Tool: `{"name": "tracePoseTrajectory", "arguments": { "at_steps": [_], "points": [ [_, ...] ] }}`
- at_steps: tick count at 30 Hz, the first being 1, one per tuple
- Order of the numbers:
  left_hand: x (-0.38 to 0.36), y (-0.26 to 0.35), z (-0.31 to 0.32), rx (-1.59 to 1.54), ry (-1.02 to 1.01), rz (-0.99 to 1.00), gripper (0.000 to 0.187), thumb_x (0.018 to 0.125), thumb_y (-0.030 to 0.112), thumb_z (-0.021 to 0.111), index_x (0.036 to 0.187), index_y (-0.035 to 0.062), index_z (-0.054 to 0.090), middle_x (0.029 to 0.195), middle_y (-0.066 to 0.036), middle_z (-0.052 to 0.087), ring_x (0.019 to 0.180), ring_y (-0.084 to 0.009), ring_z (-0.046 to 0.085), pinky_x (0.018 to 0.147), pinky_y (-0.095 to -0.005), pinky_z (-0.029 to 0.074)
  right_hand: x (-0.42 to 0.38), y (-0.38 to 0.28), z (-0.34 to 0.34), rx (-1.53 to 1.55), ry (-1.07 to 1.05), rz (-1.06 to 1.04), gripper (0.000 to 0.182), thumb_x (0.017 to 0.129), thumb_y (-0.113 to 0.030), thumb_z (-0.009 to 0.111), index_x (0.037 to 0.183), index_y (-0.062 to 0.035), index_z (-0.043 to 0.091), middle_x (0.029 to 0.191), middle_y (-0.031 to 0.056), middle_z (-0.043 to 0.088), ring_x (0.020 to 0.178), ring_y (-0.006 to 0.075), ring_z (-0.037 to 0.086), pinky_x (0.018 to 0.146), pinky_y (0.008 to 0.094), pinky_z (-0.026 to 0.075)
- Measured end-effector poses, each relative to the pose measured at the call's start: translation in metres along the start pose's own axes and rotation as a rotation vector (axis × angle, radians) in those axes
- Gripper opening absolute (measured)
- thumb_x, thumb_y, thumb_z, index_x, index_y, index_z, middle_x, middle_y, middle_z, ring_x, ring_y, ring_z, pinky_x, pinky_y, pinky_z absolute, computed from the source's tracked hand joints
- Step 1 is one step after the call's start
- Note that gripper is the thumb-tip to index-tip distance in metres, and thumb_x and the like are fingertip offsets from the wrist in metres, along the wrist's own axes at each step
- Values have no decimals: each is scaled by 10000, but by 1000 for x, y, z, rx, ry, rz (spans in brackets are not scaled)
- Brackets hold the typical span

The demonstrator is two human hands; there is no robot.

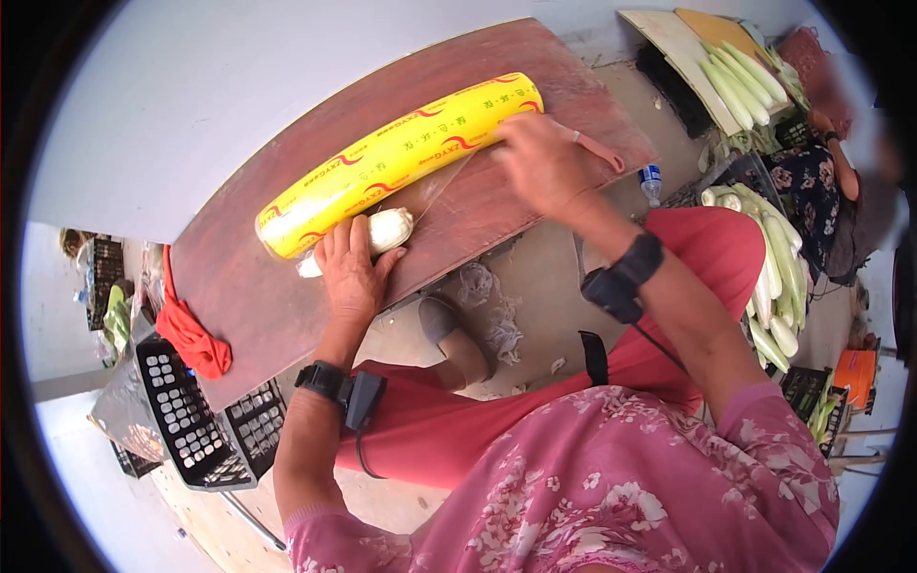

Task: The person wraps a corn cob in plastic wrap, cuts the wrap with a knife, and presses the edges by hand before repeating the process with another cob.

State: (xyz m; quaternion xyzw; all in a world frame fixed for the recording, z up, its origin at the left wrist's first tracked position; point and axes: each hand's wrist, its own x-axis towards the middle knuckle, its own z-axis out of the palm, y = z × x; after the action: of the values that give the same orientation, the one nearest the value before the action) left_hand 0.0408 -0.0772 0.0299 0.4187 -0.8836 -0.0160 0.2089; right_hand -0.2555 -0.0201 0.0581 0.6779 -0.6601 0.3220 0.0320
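Note:
A large yellow roll of plastic film (pixel 401 153) with red and green print lies across the reddish-brown table (pixel 258 315). My left hand (pixel 353 263) presses on a pale white vegetable (pixel 390 229) in front of the roll's left end, fingers wrapped over it. Clear film stretches from the vegetable towards the roll's right end. There my right hand (pixel 544 162) is raised by the roll, smeared by motion, so its fingers and anything in them cannot be made out. A pinkish strap-like item (pixel 600 151) lies just right of it.
A red cloth (pixel 191 334) hangs at the table's left edge above black crates (pixel 186 411). Right of the table are a water bottle (pixel 650 184), piled pale green vegetables (pixel 778 277), more on a board (pixel 740 86), and another person (pixel 812 181). Plastic scraps (pixel 503 329) litter the floor.

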Motion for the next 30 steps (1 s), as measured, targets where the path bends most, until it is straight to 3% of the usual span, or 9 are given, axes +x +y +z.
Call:
{"name": "tracePoseTrajectory", "arguments": {
  "at_steps": [2, 4, 7, 13, 16, 19, 22, 25, 30],
  "points": [
    [0, 0, -1, -14, -13, -14, 661, 708, 379, 773, 1219, 48, 516, 1174, -160, 548, 1122, -349, 479, 990, -463, 322, -7, 35, -18, -208, 99, 141, 240, 821, -151, 646, 1024, -41, 581, 1059, 139, 579, 1011, 344, 557, 838, 457, 441],
    [0, 1, -3, -37, -40, -31, 660, 715, 348, 781, 1235, 36, 521, 1202, -168, 541, 1143, -362, 470, 1014, -467, 310, -15, 73, -23, -353, -44, 344, 219, 865, -180, 607, 1050, -64, 585, 1085, 145, 567, 1058, 362, 534, 882, 520, 406],
    [0, 1, -5, -62, -35, -10, 644, 719, 332, 778, 1231, 36, 523, 1202, -167, 541, 1143, -355, 472, 1009, -462, 312, -25, 102, -23, -369, -247, 480, 226, 885, -194, 599, 1064, -56, 602, 1152, 186, 563, 1108, 401, 514, 912, 519, 406],
    [-1, -1, -5, -65, -3, 15, 608, 720, 334, 760, 1198, 48, 517, 1157, -126, 544, 1123, -318, 475, 988, -457, 321, -33, 114, -21, -344, -242, 424, 236, 890, -200, 601, 1041, -18, 600, 909, 236, 630, 903, 416, 607, 791, 521, 459],
    [0, -2, -4, -59, -26, 11, 610, 714, 332, 762, 1198, 51, 520, 1164, -117, 545, 1125, -310, 476, 987, -453, 322, -50, 121, -28, -370, -118, 287, 144, 881, -127, 606, 966, -13, 581, 802, 159, 637, 746, 346, 620, 667, 436, 475],
    [-2, -3, -1, -40, 13, 16, 609, 709, 329, 765, 1195, 54, 523, 1164, -111, 549, 1126, -304, 477, 987, -452, 323, -66, 101, -51, 65, 37, 441, 121, 884, -95, 604, 965, -10, 576, 760, 161, 638, 683, 290, 635, 631, 411, 474],
    [-1, -3, 0, -34, 5, 9, 610, 707, 329, 766, 1195, 56, 523, 1162, -106, 555, 1126, -297, 479, 990, -449, 321, -71, 30, -91, 286, 31, 579, 105, 886, -46, 599, 978, -3, 572, 791, 85, 660, 682, 127, 605, 605, 296, 459],
    [-1, -3, 0, -33, -7, -3, 614, 706, 331, 767, 1199, 58, 523, 1161, -101, 558, 1126, -294, 480, 995, -446, 318, -82, -19, -106, 396, 63, 510, 148, 891, -24, 585, 1038, -1, 579, 839, 39, 668, 738, 39, 566, 620, 226, 449],
    [-2, -3, -1, -36, 8, 8, 615, 705, 331, 768, 1200, 61, 524, 1153, -98, 558, 1123, -293, 481, 997, -444, 317, -70, -58, -120, 435, -96, 389, 226, 870, 21, 561, 1092, -5, 594, 902, 69, 694, 813, 85, 633, 678, 250, 489]
  ]
}}
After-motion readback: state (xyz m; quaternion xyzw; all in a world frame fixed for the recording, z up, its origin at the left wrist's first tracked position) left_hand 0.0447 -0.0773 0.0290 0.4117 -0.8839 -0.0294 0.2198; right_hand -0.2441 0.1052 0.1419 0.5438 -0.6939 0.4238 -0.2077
